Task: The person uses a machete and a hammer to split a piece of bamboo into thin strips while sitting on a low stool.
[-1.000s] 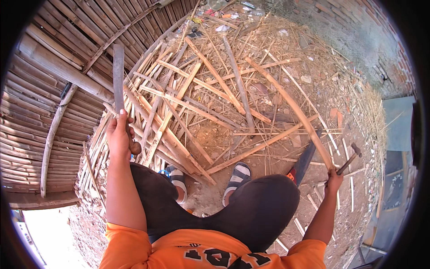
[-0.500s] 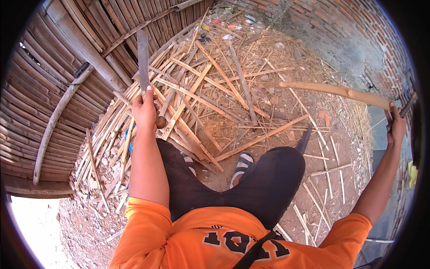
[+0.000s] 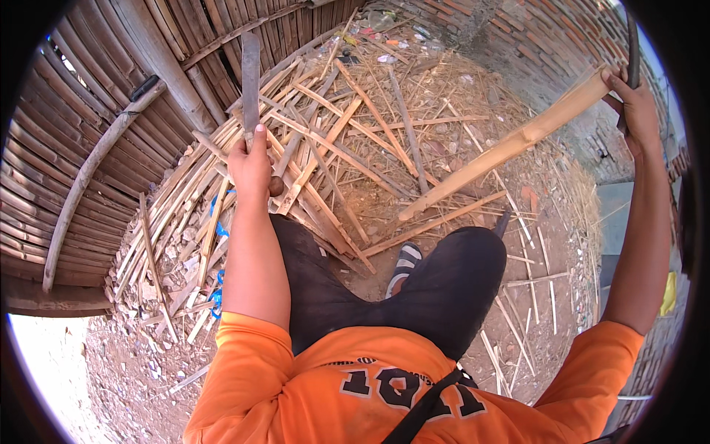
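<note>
My left hand [image 3: 251, 164] is closed round the handle of a machete [image 3: 251, 81]. Its broad grey blade points up and away from me, and a round wooden butt shows below the fist. Raised at the far right, my right hand [image 3: 637, 115] grips one end of a long, pale split bamboo strip [image 3: 518, 142]. The strip slants down and left, its lower end over the ground beyond my knees. A dark curved piece [image 3: 633, 44] runs up from beside the right hand; whether it belongs to the strip I cannot tell.
Heaped split sticks [image 3: 325, 148] lie ahead and to the left, some crossing. A slatted bamboo wall [image 3: 89, 185] stands on the left, a brick wall [image 3: 518, 44] at the back right. Straw and litter cover the far ground. Blue plastic [image 3: 217, 296] lies near my left forearm.
My right hand has risen, tilting the bamboo strip from nearly level to a steep slant, with its free end now lower and nearer. The left hand and machete have shifted slightly right in view.
</note>
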{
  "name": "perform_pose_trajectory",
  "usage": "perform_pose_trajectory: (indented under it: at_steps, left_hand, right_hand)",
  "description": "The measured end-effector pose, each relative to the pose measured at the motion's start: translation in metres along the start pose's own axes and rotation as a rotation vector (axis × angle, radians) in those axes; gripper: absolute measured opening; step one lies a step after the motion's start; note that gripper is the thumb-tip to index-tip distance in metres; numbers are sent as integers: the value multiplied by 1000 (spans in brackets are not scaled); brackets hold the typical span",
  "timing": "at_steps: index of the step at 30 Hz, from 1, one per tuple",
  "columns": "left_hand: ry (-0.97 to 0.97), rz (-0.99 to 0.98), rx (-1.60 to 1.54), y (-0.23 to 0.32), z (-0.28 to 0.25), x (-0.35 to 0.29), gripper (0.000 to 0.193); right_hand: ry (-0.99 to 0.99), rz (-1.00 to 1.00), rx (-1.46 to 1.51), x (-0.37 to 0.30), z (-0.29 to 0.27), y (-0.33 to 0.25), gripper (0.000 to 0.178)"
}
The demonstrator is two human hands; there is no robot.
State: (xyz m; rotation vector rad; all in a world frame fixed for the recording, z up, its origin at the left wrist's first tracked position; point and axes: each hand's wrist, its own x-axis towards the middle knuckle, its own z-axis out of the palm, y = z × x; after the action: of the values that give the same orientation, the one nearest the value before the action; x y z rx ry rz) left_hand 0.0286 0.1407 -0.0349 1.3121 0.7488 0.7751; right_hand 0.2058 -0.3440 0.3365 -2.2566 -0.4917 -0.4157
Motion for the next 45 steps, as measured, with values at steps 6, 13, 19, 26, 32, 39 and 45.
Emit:
perform_pose_trajectory:
  at_steps: [6, 13, 19, 26, 32, 39, 45]
  left_hand:
    - [-11, 5, -2, 2, -14, 2, 44]
    - [-23, 8, 33, 8, -20, -2, 41]
    - [-121, 163, 1, 61, -4, -42, 35]
    - [-144, 458, 206, 164, 5, -92, 45]
    - [-110, 611, 348, 194, 21, -112, 45]
    - [-91, 769, 498, 213, 24, -129, 47]
    - [-41, 806, 614, 225, 30, -138, 54]
  right_hand:
    - [-84, -178, 56, 21, 69, -52, 39]
    - [-25, -297, 95, 30, 156, -72, 44]
    - [123, -254, 115, 17, 199, -104, 56]
    - [176, -283, 295, -4, 231, -127, 38]
    - [246, -294, 292, -24, 243, -140, 33]
    - [344, -364, 237, -43, 248, -150, 34]
    - [356, -367, 312, -47, 252, -147, 48]
